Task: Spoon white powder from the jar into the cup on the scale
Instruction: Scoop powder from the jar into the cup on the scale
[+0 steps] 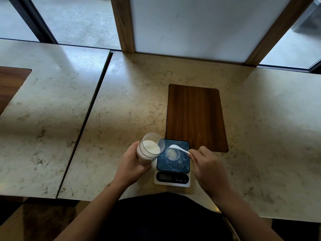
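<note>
My left hand point(132, 160) grips a clear jar point(150, 148) of white powder, tilted with its open mouth toward the scale. A small clear cup point(172, 153) with some white powder in it stands on the blue speckled platform of the scale point(180, 164). My right hand point(206, 164) pinches the handle of a white spoon point(177, 148), whose bowl hovers over the cup's far rim, just right of the jar mouth.
The scale's dark display point(165, 176) faces me near the table's front edge. A dark wooden inlay point(196, 117) lies just behind the scale. A gap point(86, 117) separates this marble table from another on the left. A wood-framed white panel point(191, 26) stands at the back.
</note>
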